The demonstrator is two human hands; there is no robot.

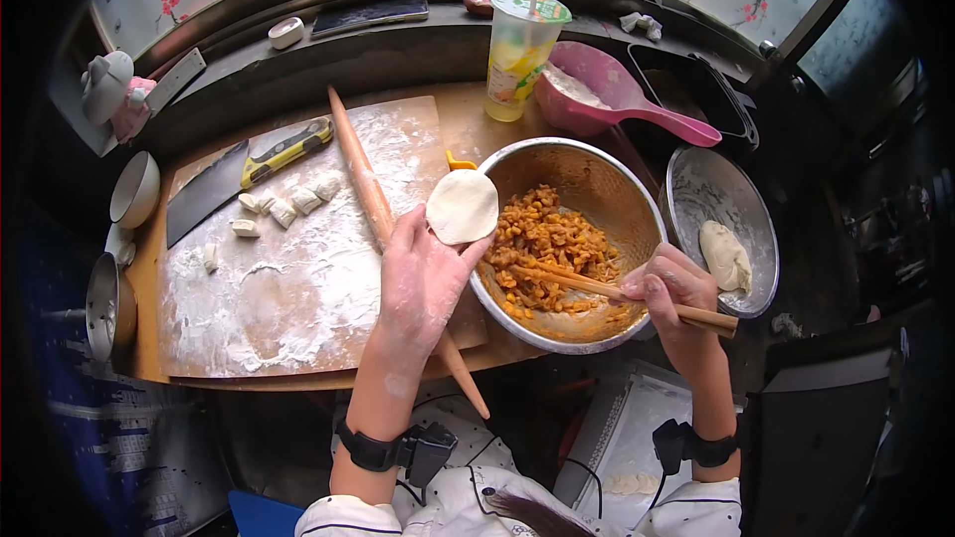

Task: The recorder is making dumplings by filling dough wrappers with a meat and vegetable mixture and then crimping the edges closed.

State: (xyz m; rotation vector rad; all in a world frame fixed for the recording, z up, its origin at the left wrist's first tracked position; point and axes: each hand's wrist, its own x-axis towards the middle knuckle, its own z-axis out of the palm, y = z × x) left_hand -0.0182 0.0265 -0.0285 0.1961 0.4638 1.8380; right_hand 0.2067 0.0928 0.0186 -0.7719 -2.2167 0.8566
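Observation:
A round, flat dough wrapper (pixel 462 207) rests on the fingers of my left hand (pixel 424 283), which is held above the board. My right hand (pixel 675 294) grips a pair of wooden chopsticks (pixel 582 282). Their tips are in an orange-brown chopped filling (pixel 552 246) inside a large metal bowl (pixel 634 186). A tapered wooden rolling pin (pixel 362 164) lies slantwise across the floured board (pixel 298 313), passing beneath my left hand and jutting over the table's near edge. Several small cut dough pieces (pixel 283 210) sit on the board.
A black-bladed cleaver (pixel 205 190) with a yellow handle lies on the board. Behind the bowl stand a plastic drink cup (pixel 522 63) with a straw and a pink scoop (pixel 589 82) of flour. Right of it, a metal basin (pixel 686 201) holds a dough lump (pixel 725 257). Bowls (pixel 136 190) line the left edge.

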